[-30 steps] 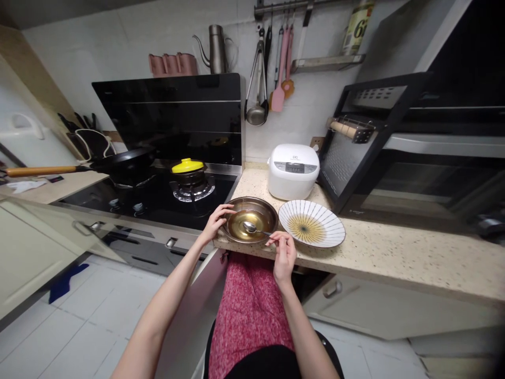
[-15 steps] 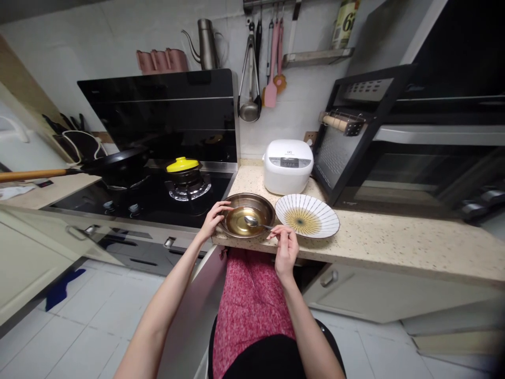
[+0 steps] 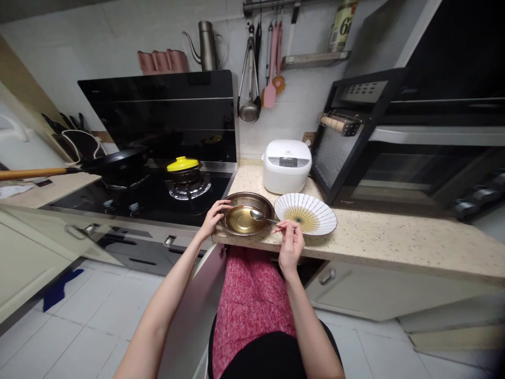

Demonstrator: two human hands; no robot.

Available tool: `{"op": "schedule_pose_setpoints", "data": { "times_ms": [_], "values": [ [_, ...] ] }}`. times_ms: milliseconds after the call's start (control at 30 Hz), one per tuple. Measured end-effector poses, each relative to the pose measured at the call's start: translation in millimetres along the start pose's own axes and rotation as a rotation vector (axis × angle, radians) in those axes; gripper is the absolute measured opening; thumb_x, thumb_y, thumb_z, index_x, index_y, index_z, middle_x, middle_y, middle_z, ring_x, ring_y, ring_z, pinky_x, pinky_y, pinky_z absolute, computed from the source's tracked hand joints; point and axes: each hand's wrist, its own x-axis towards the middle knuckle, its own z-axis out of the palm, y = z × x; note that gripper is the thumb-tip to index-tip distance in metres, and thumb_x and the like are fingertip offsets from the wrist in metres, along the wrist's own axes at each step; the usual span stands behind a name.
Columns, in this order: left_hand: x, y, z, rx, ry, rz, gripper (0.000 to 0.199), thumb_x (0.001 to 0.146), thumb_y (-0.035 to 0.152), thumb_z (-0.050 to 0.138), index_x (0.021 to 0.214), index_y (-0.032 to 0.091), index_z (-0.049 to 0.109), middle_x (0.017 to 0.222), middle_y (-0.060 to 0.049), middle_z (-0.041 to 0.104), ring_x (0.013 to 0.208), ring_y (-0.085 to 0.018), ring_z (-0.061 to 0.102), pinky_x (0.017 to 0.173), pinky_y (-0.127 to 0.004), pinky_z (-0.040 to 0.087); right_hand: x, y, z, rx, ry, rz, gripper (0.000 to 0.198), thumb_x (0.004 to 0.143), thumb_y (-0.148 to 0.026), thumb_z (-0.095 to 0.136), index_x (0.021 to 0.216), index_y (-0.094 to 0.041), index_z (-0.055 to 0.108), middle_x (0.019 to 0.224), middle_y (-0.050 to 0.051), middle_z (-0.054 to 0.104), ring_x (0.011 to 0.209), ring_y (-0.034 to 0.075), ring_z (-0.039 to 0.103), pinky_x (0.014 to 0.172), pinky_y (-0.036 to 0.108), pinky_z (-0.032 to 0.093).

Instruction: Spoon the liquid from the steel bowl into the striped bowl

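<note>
A metal bowl (image 3: 252,200) holding a yellowish liquid sits at the front edge of the speckled counter (image 3: 379,242). My left hand (image 3: 213,215) grips the bowl's left rim. My right hand (image 3: 291,239) pinches the handle of a metal spoon (image 3: 260,216), whose head hovers over the bowl's right side. Just right of the bowl lies a white plate (image 3: 305,213) with radiating lines and a yellow centre.
A white rice cooker (image 3: 286,165) stands behind the bowl. To the left are a black hob with a yellow-lidded pot (image 3: 184,167) and a wooden-handled pan (image 3: 114,160). A black oven (image 3: 410,142) fills the right. Utensils (image 3: 260,68) hang on the wall.
My right hand has moved right and lifted the spoon from the middle of the liquid to the bowl's right edge. My left hand stays on the rim.
</note>
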Motion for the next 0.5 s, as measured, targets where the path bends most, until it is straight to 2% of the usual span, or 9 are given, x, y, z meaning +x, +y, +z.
{"op": "schedule_pose_setpoints", "data": {
  "times_ms": [200,500],
  "values": [
    [-1,1,1,0.005,0.002,-0.007,0.04,0.084,0.023,0.05,0.113,0.019,0.077,0.138,-0.011,0.063,0.133,-0.033,0.054,0.12,-0.052,0.038,17,-2,-8,-0.003,0.067,-0.037,0.03,0.102,-0.047,0.052,0.088,-0.021,0.059,0.089,0.002,0.062,0.07,0.013,0.061,0.068,0.03,0.054],
    [0,1,0,-0.015,0.012,-0.002,0.038,0.085,0.024,0.052,0.111,0.019,0.078,0.136,-0.012,0.063,0.133,-0.034,0.054,0.12,-0.054,0.038,35,-6,-33,-0.01,0.201,-0.093,0.027,0.101,-0.044,0.056,0.088,-0.02,0.06,0.089,0.002,0.063,0.071,0.013,0.061,0.069,0.03,0.053]
  ]
}}
